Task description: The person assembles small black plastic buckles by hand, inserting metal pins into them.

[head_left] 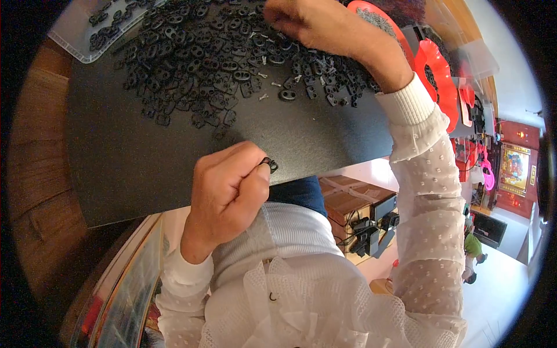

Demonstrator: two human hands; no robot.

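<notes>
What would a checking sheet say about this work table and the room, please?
Surface: dark table, partly covered.
Job's things: heaped black pieces; silvery bits resembling springs.
Clutter: clear tub upper left; wavy red tray right.
Hands: left hand pinches a small black piece; right hand above the heap, fingertips blurred.
Cables: black cables by a cardboard box.
Surroundings: person in green, far right.

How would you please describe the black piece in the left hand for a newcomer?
Find the dark table, then the left hand by its near edge. The black piece pokes past the thumb, gripped, unlike the loose parts heaped beyond.
</notes>
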